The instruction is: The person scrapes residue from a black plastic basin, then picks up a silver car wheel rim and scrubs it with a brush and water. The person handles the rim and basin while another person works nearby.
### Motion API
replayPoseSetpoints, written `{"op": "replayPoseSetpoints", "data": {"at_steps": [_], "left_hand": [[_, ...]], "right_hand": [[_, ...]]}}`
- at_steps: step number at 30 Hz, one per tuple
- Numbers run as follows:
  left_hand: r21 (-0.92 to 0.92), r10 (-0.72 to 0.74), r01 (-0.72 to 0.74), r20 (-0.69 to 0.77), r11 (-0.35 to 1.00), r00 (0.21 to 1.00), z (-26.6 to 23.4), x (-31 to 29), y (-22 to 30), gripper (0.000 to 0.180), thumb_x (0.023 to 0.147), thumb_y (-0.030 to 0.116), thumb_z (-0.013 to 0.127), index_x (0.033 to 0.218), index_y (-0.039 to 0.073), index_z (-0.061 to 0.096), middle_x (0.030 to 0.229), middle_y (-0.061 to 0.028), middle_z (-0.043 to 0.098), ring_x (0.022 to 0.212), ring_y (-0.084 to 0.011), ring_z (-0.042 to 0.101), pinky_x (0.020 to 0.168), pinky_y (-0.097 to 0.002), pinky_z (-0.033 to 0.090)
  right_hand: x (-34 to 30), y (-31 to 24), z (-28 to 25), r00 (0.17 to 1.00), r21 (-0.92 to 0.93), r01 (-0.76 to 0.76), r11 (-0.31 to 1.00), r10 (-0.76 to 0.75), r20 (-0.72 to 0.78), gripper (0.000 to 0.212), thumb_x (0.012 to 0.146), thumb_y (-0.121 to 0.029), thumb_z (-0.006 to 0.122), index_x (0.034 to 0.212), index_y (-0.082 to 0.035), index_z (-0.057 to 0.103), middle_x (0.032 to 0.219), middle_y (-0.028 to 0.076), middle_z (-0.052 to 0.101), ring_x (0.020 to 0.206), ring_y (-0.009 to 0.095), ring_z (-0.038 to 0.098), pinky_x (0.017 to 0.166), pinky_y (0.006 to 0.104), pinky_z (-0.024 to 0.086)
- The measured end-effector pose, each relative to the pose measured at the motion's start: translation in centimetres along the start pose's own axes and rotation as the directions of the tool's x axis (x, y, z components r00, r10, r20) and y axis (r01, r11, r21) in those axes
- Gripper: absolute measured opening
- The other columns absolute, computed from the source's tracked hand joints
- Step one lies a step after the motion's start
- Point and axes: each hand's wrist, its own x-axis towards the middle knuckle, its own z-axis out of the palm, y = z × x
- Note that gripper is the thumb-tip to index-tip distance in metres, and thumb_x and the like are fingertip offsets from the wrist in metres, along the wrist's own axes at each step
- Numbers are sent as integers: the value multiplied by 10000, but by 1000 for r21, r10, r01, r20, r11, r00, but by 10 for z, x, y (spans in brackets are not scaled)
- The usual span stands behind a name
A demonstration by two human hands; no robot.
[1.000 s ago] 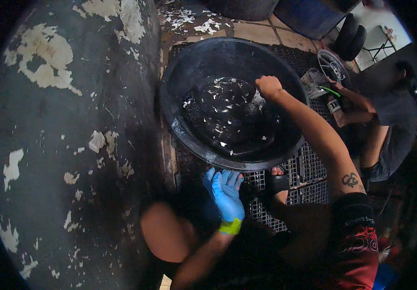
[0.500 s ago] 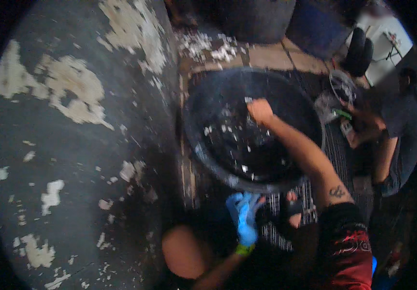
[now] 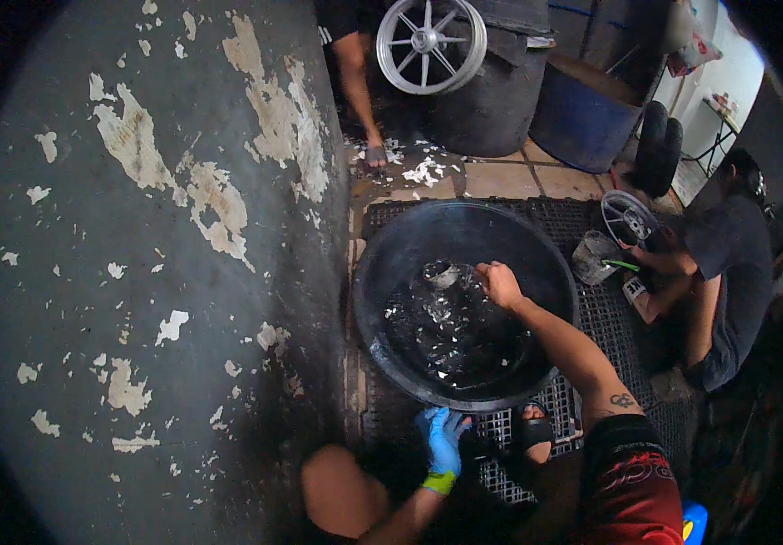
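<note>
A wide black basin [image 3: 559,272] holds dark liquid with pale flakes [image 3: 443,313] scattered in it. My bare right hand [image 3: 502,286] is over the basin, fingers curled and closed together. Beside its fingertips, a small round, grey-rimmed shape [image 3: 441,275] shows in the basin; I cannot make out whether it is a cup or a ripple, or whether the hand holds it. At the near rim, my left hand [image 3: 444,440] wears a blue glove with a yellow-green band at the wrist. Its fingers reach out toward the rim and hold nothing visible; contact is unclear.
A co-worker [image 3: 732,241] crouches at right with a wheel [image 3: 627,216], a bucket [image 3: 595,256] and a green-handled tool [image 3: 623,265]. Another person's leg [image 3: 355,86] and a silver spoked wheel [image 3: 425,41] are at the back. A peeling grey wall [image 3: 201,381] stands left; black grating [image 3: 609,318] lies below.
My view has tilted up, bringing the silver wheel and another person's leg into sight. The right hand is lower over the basin, and the round grey-rimmed shape now shows beside it.
</note>
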Motion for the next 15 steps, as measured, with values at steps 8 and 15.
{"op": "replayPoseSetpoints", "data": {"at_steps": [8,15], "left_hand": [[57,-109,111,-42,992,993,6,0,10,370,932,422,563,1195,161,558,1204,-53,602,1106,-242,564,892,-412,476],[87,-198,210,-122,974,973,20,-2,34,531,833,569,603,1200,184,593,1213,-39,597,1061,-226,539,849,-362,433]], "right_hand": [[-36,-35,-62,994,71,104,992,-106,39,88,896,-115,628,903,-33,657,731,186,619,746,384,582,721,483,481],[-66,-71,-122,948,30,258,966,-259,183,64,859,-89,648,898,-41,664,767,177,642,778,371,608,743,475,497]]}}
